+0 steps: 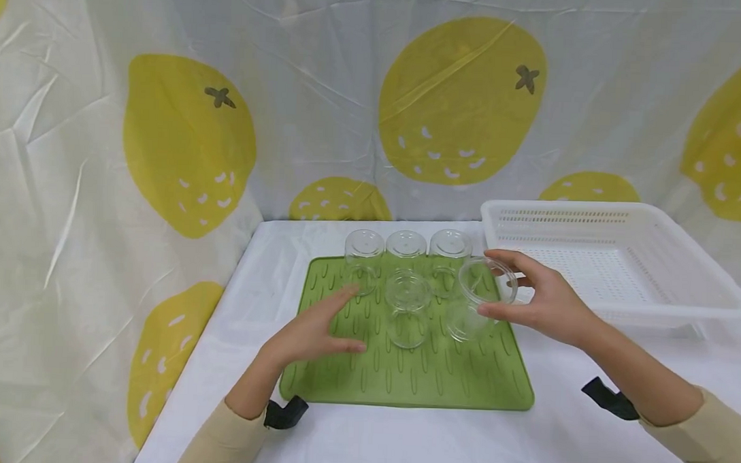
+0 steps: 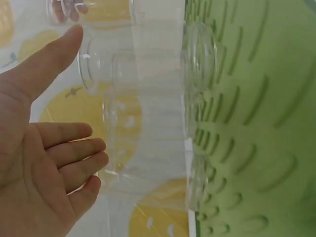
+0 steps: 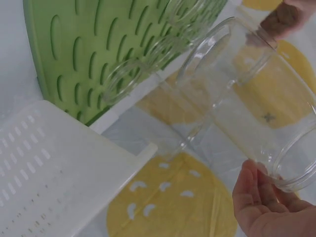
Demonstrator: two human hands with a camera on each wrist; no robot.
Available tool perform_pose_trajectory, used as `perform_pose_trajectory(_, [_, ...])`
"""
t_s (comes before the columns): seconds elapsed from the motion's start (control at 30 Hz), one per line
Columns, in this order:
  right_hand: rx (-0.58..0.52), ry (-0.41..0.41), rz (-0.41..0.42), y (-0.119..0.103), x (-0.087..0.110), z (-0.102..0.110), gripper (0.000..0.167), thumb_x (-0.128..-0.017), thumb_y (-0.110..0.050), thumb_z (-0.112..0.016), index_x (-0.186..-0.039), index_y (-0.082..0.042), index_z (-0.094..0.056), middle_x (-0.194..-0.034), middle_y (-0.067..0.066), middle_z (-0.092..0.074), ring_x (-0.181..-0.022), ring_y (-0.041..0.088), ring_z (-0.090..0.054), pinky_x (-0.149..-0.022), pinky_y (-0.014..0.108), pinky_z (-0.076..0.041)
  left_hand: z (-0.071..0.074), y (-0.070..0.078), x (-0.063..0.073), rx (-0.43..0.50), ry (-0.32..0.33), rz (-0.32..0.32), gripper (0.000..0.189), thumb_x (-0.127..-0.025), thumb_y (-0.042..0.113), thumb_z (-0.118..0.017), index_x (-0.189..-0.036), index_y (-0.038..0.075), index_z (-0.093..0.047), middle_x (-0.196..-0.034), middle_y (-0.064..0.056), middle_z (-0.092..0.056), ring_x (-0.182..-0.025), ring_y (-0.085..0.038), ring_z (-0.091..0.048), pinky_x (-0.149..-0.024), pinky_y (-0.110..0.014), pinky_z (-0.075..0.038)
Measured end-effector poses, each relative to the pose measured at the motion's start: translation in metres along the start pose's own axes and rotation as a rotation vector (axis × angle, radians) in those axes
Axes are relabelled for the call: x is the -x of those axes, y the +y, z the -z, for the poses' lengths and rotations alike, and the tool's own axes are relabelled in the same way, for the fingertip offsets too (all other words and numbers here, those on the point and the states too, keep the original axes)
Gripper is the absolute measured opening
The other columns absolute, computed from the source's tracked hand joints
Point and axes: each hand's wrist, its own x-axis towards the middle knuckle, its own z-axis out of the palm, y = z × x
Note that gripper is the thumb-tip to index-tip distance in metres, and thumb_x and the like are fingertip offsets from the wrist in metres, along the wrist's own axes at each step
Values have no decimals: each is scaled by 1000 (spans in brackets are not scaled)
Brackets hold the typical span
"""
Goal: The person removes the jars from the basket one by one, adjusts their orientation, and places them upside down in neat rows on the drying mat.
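Note:
My right hand (image 1: 542,299) holds a clear glass cup (image 1: 465,318) by its upper end, thumb on the near side and fingers on the far side. The cup is over the right part of a green ridged mat (image 1: 402,382). In the right wrist view, this glass cup (image 3: 261,103) looms large, with fingertips at its end. My left hand (image 1: 312,331) hovers over the mat's left side, thumb and fingers spread, holding nothing. Beside it another clear cup (image 1: 407,314) stands on the mat. Behind stand three more clear cups (image 1: 406,250) in a row, closed ends up.
A white perforated plastic basket (image 1: 613,308) stands to the right of the mat, close to my right hand. White cloth (image 1: 424,444) covers the table. A lemon-print curtain (image 1: 313,107) hangs behind and to the left.

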Motion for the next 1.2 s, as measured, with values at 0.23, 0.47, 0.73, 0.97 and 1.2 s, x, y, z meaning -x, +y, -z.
perform_pose_trajectory(0.23, [-5,-22,-17,-2,4,-4,75,-81,-28,-82,-145,-15,-46,-132,4,-55,-111,10,-48,-89,30,-41,1,43,-31,64,-22,-216,86,-84,44,-76,-154,21,-31,-155,7,-33,-141,-16,-32,-111,-44,-31])
perform_pose_trajectory(0.47, [-2,-31,19,-5,6,-8,74,-80,-27,-82,-144,-14,-47,-131,2,-56,-112,11,-49,-92,41,-40,-7,80,-57,173,-48,-350,87,-84,37,-78,-154,21,-30,-154,6,-35,-140,-9,-31,-112,-39,-30])
perform_pose_trajectory(0.73, [14,-33,64,-8,8,-10,75,-79,-26,-83,-143,-11,-48,-131,2,-57,-114,20,-52,-91,33,-41,-18,95,-77,182,-61,-391,91,-83,36,-79,-155,17,-27,-156,3,-33,-141,-11,-30,-112,-37,-29])
perform_pose_trajectory(0.97, [9,-52,66,-12,11,-11,74,-80,-27,-83,-144,-15,-47,-134,1,-56,-115,18,-52,-91,36,-43,-24,98,-82,240,-46,-369,87,-83,35,-79,-154,20,-31,-154,10,-34,-139,-9,-32,-111,-37,-31])
perform_pose_trajectory(1.2, [10,-51,83,-15,11,-11,73,-79,-28,-83,-143,-19,-49,-133,-3,-57,-112,12,-53,-90,34,-44,-26,98,-83,289,-70,-360,81,-84,32,-79,-152,19,-36,-152,8,-38,-138,-11,-36,-109,-36,-33])
